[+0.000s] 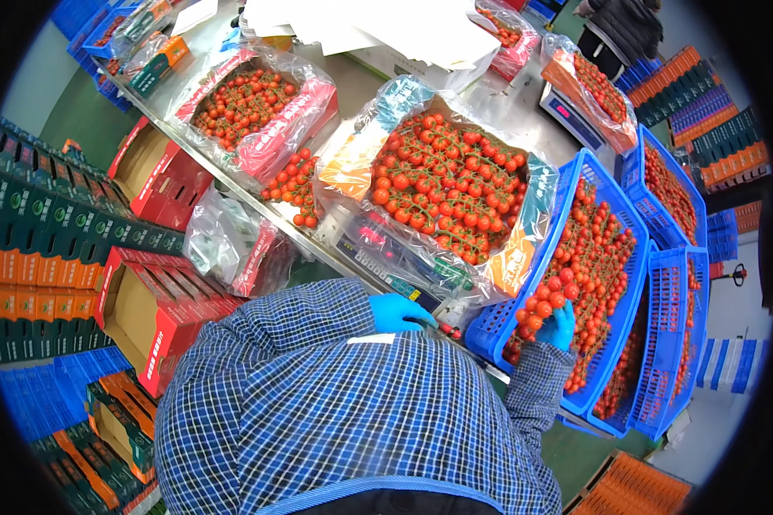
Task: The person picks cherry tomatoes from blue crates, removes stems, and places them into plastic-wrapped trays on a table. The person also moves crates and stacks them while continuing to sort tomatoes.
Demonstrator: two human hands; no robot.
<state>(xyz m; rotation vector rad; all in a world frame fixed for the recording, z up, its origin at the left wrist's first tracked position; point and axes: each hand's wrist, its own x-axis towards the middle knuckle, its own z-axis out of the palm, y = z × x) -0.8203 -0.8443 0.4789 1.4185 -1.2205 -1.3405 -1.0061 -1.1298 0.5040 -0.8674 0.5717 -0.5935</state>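
Observation:
My right hand (558, 326), in a blue glove, holds a bunch of cherry tomatoes on the vine (544, 307) over the near end of a blue plastic crate (570, 187) of such tomatoes. My left hand (402, 313), gloved too, is at the metal table's near edge; small pruning snips with red handles (449, 330) lie at its fingertips, and whether it grips them is unclear. In front of me a carton lined with clear plastic (349, 168), full of vine tomatoes (451, 187), rests on a digital scale (380, 264).
Left of it are loose tomatoes (299, 183) and a red lined carton (290, 145) of tomatoes. White sheets (386, 26) lie at the back. A second scale (570, 116) bears another carton. More blue crates (673, 328) stand right; stacked cartons (167, 302) stand left. A person (625, 29) is at the far right.

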